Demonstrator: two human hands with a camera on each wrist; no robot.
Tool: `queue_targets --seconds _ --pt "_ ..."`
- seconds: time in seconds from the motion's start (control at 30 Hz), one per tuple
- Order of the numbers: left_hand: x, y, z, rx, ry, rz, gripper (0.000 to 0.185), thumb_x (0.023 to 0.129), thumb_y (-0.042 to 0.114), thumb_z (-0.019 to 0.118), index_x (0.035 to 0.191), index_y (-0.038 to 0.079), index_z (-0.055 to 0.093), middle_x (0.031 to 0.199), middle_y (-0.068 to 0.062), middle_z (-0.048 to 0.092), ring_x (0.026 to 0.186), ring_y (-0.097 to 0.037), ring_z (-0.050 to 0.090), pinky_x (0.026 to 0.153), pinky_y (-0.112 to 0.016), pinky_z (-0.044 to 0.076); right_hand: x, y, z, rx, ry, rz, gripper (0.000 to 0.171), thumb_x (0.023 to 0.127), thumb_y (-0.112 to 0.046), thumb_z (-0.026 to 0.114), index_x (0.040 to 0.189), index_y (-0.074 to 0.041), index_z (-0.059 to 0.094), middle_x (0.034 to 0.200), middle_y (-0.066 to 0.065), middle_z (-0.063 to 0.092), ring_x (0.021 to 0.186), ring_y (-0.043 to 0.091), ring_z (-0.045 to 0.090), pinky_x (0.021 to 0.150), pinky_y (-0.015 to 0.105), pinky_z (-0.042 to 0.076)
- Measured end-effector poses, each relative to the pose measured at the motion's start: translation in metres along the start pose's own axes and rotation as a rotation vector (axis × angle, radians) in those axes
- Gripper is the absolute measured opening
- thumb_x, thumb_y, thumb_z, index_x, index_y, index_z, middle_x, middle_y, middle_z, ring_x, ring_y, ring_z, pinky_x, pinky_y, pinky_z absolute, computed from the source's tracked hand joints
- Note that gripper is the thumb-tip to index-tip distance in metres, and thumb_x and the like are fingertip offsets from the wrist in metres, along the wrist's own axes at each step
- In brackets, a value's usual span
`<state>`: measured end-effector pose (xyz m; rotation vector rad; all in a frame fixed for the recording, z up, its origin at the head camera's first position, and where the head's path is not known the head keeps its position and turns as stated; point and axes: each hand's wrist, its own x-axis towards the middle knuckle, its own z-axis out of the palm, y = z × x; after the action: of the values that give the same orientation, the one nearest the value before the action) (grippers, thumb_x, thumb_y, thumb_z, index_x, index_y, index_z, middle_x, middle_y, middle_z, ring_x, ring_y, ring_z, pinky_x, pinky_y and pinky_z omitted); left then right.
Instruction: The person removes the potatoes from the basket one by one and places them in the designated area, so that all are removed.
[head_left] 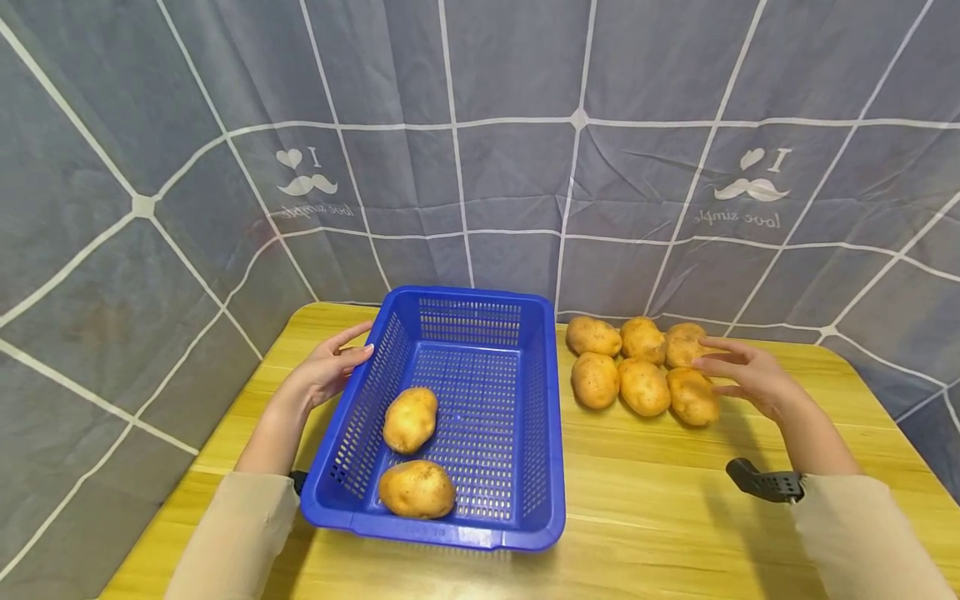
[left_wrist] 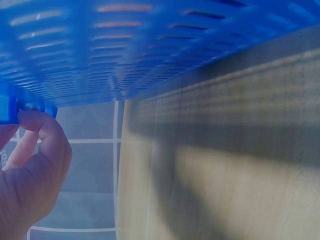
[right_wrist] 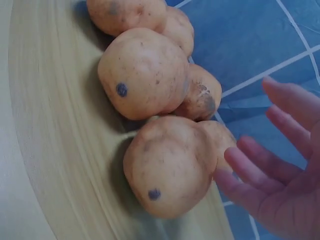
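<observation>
A blue plastic basket with slotted walls stands on the table. Two potatoes lie inside it, towards its near left corner. My left hand is at the basket's left side, its fingers loosely extended and touching the rim; in the left wrist view the thumb and fingers meet the blue edge. To the right, several potatoes sit close together in two rows. Beside their right end, my right hand is spread with nothing in its grasp, nearest the front right potato and the back right potato.
The wooden table carries the basket and the potatoes. A grey curtain with white lines hangs behind and along the left side. A black wrist mount sticks out from the right sleeve.
</observation>
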<state>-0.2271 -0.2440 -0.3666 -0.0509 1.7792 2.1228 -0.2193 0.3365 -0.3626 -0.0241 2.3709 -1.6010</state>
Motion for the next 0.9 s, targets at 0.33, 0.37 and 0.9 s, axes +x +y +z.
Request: queue_targets --seconds 0.33,0.37,0.9 --pt "0.001 0.001 0.001 -0.001 0.006 -0.01 0.065 0.094 0.007 0.053 0.149 0.009 0.019 0.094 -0.001 0.065 0.081 -0.015 0.066 0.073 -0.029 0.055 -0.002 -0.01 -0.005 0.018 -0.003 -0.003 0.061 0.092 -0.023 0.06 0.142 -0.005 0.031 0.1 -0.018 0.054 0.092 -0.004 0.057 0.081 0.03 0.052" --pt "0.001 0.001 0.001 -0.003 0.006 -0.011 0.065 0.094 0.007 0.053 0.149 0.009 0.019 0.093 -0.001 0.065 0.081 -0.015 0.066 0.073 -0.029 0.055 -0.001 -0.012 -0.004 0.021 -0.005 -0.006 0.059 0.092 -0.023 0.06 0.142 -0.006 0.032 0.101 -0.017 0.054 0.092 -0.004 0.057 0.081 0.031 0.052" --pt "0.003 0.002 0.001 -0.029 0.012 -0.013 0.064 0.094 0.005 0.052 0.149 0.009 0.019 0.091 0.0 0.066 0.078 -0.014 0.065 0.071 -0.027 0.055 0.015 -0.067 0.034 0.104 -0.108 -0.025 0.027 0.092 -0.018 0.061 0.115 -0.026 0.051 0.12 0.004 0.047 0.096 0.007 0.058 0.088 0.039 0.05"
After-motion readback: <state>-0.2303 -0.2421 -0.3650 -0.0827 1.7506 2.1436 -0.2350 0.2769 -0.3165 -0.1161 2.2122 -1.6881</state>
